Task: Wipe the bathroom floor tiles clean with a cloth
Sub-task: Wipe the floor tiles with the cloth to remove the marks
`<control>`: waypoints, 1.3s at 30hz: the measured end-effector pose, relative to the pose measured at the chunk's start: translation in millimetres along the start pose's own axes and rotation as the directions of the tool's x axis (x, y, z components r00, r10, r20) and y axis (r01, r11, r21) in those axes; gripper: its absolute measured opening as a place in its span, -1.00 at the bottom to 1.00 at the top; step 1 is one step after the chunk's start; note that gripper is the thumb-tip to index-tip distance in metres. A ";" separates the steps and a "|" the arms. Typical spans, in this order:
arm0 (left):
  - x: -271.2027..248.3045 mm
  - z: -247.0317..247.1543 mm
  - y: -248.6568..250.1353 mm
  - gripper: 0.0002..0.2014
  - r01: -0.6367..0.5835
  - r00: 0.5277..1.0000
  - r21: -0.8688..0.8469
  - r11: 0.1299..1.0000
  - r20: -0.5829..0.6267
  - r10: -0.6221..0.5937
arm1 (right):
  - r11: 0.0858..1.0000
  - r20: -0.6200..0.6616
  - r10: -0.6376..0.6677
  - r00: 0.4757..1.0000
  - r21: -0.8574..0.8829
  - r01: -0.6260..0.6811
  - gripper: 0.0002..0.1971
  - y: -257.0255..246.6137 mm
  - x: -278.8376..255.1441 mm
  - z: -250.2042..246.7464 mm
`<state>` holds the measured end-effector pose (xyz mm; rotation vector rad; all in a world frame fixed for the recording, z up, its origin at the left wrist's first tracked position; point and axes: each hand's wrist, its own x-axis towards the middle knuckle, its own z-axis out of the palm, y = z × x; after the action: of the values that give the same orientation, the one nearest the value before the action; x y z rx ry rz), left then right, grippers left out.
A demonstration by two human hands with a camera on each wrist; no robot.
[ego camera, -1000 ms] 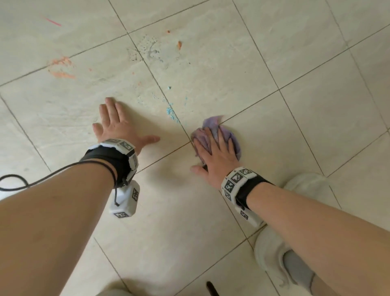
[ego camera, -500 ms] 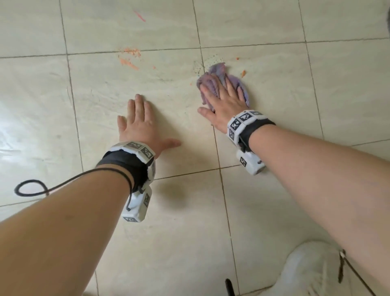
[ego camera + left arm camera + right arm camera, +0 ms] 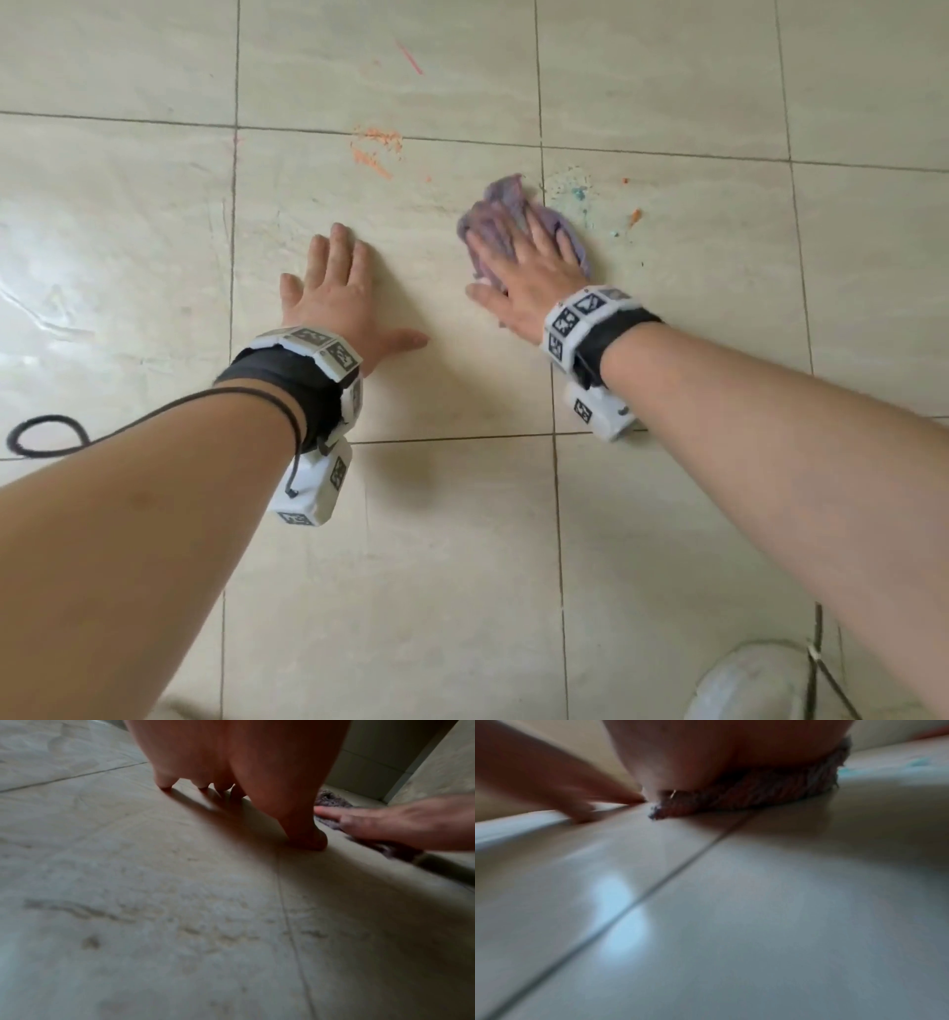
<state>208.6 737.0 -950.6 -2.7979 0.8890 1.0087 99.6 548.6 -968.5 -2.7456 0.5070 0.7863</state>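
While left hand (image 3: 334, 298) lies flat (bare tile) — right hand (image 3: 524, 267) presses cloth (image 3: 500, 205) flat-fingered.

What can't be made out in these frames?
- Floor under the cloth: covered in every view by the cloth and the right hand.
- Shoe: cut off by the head view's bottom edge.
- Teal specks: blurred in the right wrist view.

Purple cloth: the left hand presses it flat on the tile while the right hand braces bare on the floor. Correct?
Hands swapped. In the head view the right hand presses the purple cloth; the left hand braces bare on the floor.
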 end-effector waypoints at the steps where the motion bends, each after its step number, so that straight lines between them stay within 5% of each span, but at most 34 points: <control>1: 0.7 -1.0 -1.3 0.22 -0.003 1.000 0.002 1.000 0.006 0.002 | 0.994 -0.015 0.090 0.996 0.058 -0.089 -0.33 14.1 12.4 -11.8; 3: 3.0 -3.2 -1.9 0.25 0.000 1.000 0.010 1.000 0.021 0.000 | 0.968 -0.007 0.223 0.975 0.116 -0.220 -0.33 32.3 24.2 -27.7; 6: 7.8 -7.2 1.4 0.29 0.005 0.999 0.004 1.000 0.035 -0.005 | 0.951 0.060 0.251 0.966 0.170 -0.257 -0.30 23.5 9.3 -26.0; 11: 16.0 -10.9 4.2 0.25 0.019 1.000 -0.008 1.000 0.016 -0.018 | 0.986 0.085 0.013 0.996 0.165 -0.027 -0.35 -37.5 -19.4 0.1; 17: 19.2 -8.5 -5.8 0.15 -0.013 1.000 0.025 1.000 -0.006 0.013 | 0.999 0.093 -0.035 0.995 0.023 0.033 -0.32 -32.6 -57.7 31.2; 22: 18.2 -9.8 12.1 0.19 0.056 0.998 0.012 0.998 0.028 -0.056 | 0.983 0.095 0.174 0.980 0.044 -0.179 -0.30 27.9 -62.6 24.6; 31: 20.8 -8.1 51.6 0.29 0.193 0.979 0.020 0.981 0.059 -0.194 | 0.929 0.058 0.340 0.938 0.131 -0.345 -0.29 86.0 25.0 -53.6; 39: 22.2 -4.3 54.0 0.31 0.202 0.979 -0.023 0.979 0.041 -0.201 | 0.992 0.112 0.043 0.993 0.113 -0.056 -0.34 15.9 -42.5 2.9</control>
<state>196.4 679.7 -952.3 -2.8084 0.5770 1.0467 58.3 546.2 -949.7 -2.5766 0.5809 0.8845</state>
